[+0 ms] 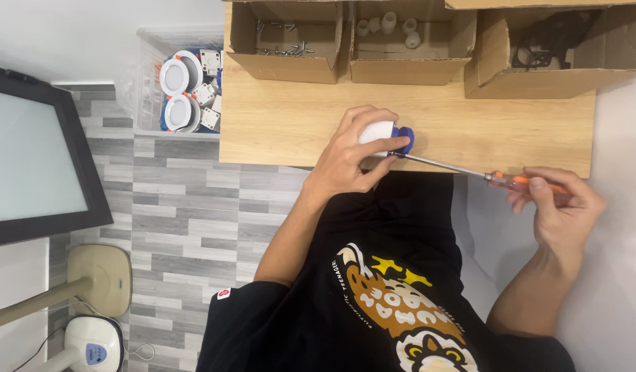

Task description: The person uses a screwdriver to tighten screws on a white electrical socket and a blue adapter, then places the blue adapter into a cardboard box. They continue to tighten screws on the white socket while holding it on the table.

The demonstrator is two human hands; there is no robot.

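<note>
- Looking down from a head-worn camera, the view takes in a light wooden table (297,131) running across the upper half, with a grey tiled floor to its left and the person's black printed shirt filling the bottom.
- Three open cardboard boxes sit along the table's far edge — the left box (285,41) holds small metal screws, the middle box (411,43) holds short white plastic pieces, and the right box (552,52) holds dark parts too shadowed to identify.
- A clear plastic bin (177,86) on the floor just beside the table's left end holds round white light fittings.
- The left hand (352,158) is curled closed around a small white and blue part (390,136), pressing it at the table's near edge.
- The right hand (559,203) is wrapped closed around the orange handle of a screwdriver (469,170), held off the table to the right.
- The thin metal shaft reaches leftward — its tip meets the blue side of the part.
- Judging from this, a screw is being driven; the next move seems to call for steady turning with the part held firm.
</note>
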